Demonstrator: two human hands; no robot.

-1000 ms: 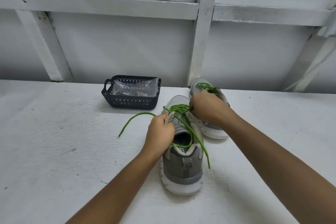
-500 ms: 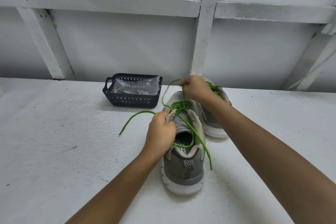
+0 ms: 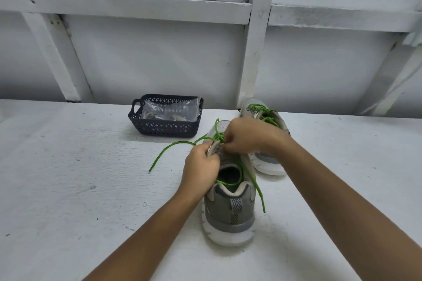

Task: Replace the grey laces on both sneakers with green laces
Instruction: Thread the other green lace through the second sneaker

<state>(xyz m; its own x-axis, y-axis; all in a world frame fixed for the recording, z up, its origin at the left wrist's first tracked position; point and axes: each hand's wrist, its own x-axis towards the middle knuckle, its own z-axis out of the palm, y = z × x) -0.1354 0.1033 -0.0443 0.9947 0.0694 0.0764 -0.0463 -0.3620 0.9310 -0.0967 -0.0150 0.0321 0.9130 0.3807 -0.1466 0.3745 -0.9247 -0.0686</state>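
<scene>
Grey mesh over a white sole makes up the near sneaker (image 3: 229,212), which stands on the white table (image 3: 68,189) with its heel toward the camera and its toe toward the wall (image 3: 159,59). The left hand (image 3: 201,166) has its fingers curled round the shoe's left eyelet edge, gripping it just above the open collar. The right hand (image 3: 246,137) reaches across from the right, fingertips pinched together on the green lace (image 3: 180,143) at the upper eyelets, close against the left hand; blur hides which eyelet.

One free end of the lace trails left across the table and stops well short of the basket (image 3: 164,126). The other end runs down the shoe's right side and stops beside the heel. A slack loop lies inside the collar.

Just behind and to the right stands the far sneaker (image 3: 268,164), its toe almost at the foot of the wall and its sole close beside the near shoe. The right wrist covers its middle. The far lace (image 3: 265,117), also green, is already threaded.

The dark basket sits left of the toes, near the wall, with a narrow strip of table between it and the near shoe. A clear bag (image 3: 175,109) lies in it, with pale coils inside too blurred to name.

Bare table spreads wide left of the left forearm and right of the right forearm. Its far edge meets the wall.
</scene>
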